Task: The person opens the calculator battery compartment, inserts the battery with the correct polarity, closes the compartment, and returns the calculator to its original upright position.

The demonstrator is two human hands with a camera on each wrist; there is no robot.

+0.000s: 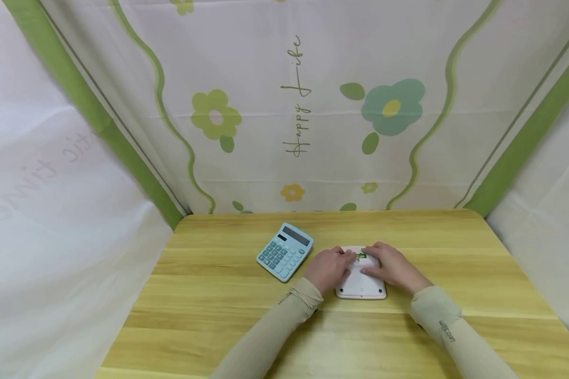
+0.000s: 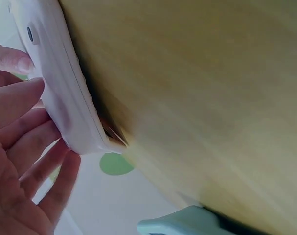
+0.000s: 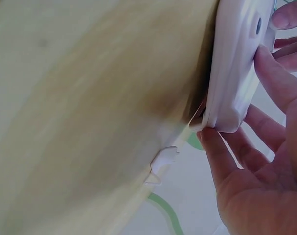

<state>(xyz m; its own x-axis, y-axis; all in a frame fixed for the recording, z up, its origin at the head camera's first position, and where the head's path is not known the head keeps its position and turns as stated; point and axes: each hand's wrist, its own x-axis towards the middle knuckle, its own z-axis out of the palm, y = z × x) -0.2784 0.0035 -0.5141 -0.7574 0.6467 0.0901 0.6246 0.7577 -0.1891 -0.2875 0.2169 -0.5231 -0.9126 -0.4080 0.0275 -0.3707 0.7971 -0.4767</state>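
Note:
A white calculator [image 1: 360, 281] lies with its back up on the table, dark round feet at its near corners. Near its far end, a green item [image 1: 361, 256] shows in a small opening between the hands; the fingers partly hide it. My left hand [image 1: 329, 268] holds the calculator's left side, thumb on its back and fingers around the far end. From the right, my right hand [image 1: 395, 266] grips it likewise, thumb [image 3: 280, 81] on the back and fingers at the far edge. The keys face down, out of sight.
A light blue calculator [image 1: 285, 251] lies face up to the left of the hands. In the right wrist view a small white piece [image 3: 163, 159] sits near the table's far edge. Patterned cloth [image 1: 313, 131] hangs behind the wooden table [image 1: 208, 305] and at both sides.

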